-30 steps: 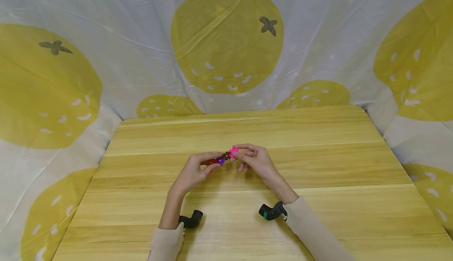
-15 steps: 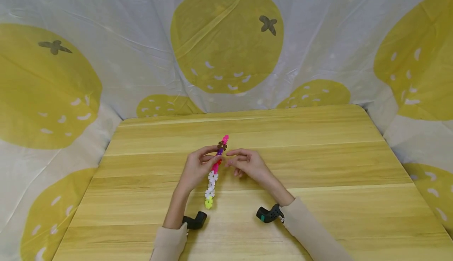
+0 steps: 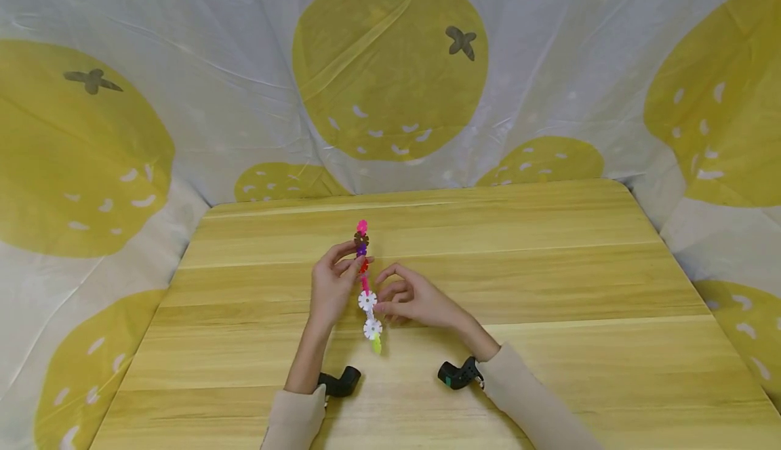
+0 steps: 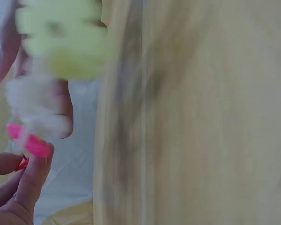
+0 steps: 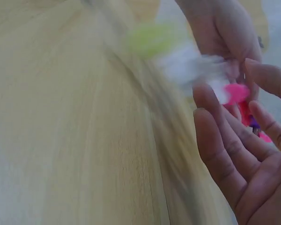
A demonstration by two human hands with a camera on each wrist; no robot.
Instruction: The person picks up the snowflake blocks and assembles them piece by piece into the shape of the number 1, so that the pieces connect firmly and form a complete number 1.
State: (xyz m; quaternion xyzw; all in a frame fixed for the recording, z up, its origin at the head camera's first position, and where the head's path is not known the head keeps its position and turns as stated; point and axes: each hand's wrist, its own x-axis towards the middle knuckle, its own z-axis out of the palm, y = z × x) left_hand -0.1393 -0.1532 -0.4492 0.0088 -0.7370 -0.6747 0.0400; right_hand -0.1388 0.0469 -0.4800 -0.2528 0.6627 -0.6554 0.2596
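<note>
A chain of flower-shaped plastic snowflake discs [image 3: 367, 301] stands lengthwise above the table in the head view. It runs from pink at the far end through brown, purple, red, pink and white to a yellow-green disc [image 3: 376, 343] at the near end. My left hand [image 3: 331, 286] pinches it around the red disc [image 4: 21, 164]. Close to the white part is my right hand [image 3: 421, 299]; in the right wrist view its fingers [image 5: 215, 145] are spread and relaxed, holding nothing. Whether a fingertip touches the chain, I cannot tell. Both wrist views blur the near end.
A wooden table [image 3: 518, 253] lies beneath both hands. Behind it hangs a white cloth [image 3: 549, 64] with big yellow fruit prints. Black wrist cameras [image 3: 342, 381] sit on both forearms, above the table's near part.
My right hand has let go of the pink end and moved nearer to me, beside the white discs. My left hand has turned the chain from crosswise to lengthwise and shifted slightly left.
</note>
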